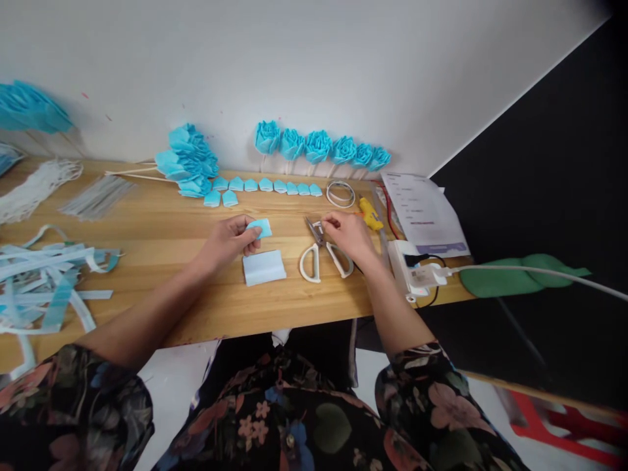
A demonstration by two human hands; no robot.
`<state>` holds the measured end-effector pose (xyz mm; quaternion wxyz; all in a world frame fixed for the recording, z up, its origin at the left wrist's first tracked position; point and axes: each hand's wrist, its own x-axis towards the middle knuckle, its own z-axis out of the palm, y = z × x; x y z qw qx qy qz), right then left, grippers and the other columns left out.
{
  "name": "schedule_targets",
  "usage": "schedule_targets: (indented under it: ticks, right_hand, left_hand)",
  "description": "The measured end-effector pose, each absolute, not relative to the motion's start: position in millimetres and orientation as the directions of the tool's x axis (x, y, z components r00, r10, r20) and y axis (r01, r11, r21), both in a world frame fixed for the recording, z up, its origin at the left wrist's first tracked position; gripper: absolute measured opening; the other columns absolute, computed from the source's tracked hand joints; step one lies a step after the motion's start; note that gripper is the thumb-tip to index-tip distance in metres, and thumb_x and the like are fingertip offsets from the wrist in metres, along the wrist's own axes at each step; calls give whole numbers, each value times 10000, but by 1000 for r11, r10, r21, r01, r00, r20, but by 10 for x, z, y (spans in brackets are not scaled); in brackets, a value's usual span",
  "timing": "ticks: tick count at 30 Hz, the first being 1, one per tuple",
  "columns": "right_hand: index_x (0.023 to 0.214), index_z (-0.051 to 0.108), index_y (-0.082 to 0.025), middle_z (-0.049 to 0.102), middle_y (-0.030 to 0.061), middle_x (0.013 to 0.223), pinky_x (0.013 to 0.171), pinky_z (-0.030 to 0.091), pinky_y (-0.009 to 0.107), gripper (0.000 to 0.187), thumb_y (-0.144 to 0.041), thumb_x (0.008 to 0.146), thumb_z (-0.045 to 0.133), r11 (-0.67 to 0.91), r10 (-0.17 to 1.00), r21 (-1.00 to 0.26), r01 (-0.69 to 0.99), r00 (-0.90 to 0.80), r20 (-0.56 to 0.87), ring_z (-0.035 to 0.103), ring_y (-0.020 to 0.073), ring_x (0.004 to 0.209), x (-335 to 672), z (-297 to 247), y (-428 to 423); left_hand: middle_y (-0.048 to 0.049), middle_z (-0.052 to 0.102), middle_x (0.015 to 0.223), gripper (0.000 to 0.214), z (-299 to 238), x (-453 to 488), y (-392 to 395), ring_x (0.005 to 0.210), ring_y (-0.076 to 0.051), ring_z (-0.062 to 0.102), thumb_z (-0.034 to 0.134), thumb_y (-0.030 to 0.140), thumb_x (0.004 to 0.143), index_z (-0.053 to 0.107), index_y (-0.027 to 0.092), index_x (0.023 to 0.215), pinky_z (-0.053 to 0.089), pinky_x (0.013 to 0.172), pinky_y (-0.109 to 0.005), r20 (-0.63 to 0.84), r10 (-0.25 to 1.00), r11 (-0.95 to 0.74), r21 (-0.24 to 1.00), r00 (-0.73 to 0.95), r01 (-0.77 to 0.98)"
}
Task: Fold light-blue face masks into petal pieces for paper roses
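My left hand (229, 239) is closed on a small folded light-blue paper piece (260, 227), held just above the wooden table (161, 229). Right below it lies a pale blue stack of paper pieces (263, 267). My right hand (347, 234) rests on the white-handled scissors (321, 252), its fingertips pinched near the blades' pivot. The scissors lie on the table with the handles toward me.
A row of folded blue petals (267, 186) and blue paper flowers (321, 145) line the wall. A yellow glue gun (370, 214), wire coil (341, 193), printed sheet (424, 212) and white power strip (415, 271) sit right. Blue paper scraps (46, 281) pile left.
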<state>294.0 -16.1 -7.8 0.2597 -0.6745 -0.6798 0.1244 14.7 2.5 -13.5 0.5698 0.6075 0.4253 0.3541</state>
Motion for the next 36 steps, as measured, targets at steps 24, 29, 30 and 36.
schedule_targets:
  ticks: [24,29,30,36]
  right_hand:
    - [927,708,-231,742,27,890,677,491,284,206,-370,941,557,297,923,-719,628,5,385,653,161,744,2552,-70,-382]
    - [932,720,-234,725,40,820,725,501,315,197,-299,972,539,548,798,-524,652,-219,561,651,171,767,2315,103,-464]
    - [931,721,-233,723,45,807,723,502,321,199,-287,973,534,574,775,-491,655,-243,583,651,175,764,2283,108,-458]
    - [975,725,-236,730,69,855,729,501,339,203,-248,973,522,671,672,-316,671,-370,642,658,193,816,2205,-9,-346]
  left_hand:
    - [2,639,592,293,-87,195,-46,488,-89,535,727,403,762,570,159,722,447,498,-221,-145,884,132,989,444,59]
    - [7,631,578,251,-50,186,-66,491,-80,538,714,356,789,582,150,731,435,508,-206,-161,880,148,987,447,65]
    - [7,632,579,240,-46,183,-66,491,-79,538,714,345,790,587,149,738,434,510,-204,-161,879,146,987,448,69]
    - [9,631,581,223,-68,187,-55,484,-79,541,696,332,800,577,154,735,440,491,-199,-153,865,149,988,479,48]
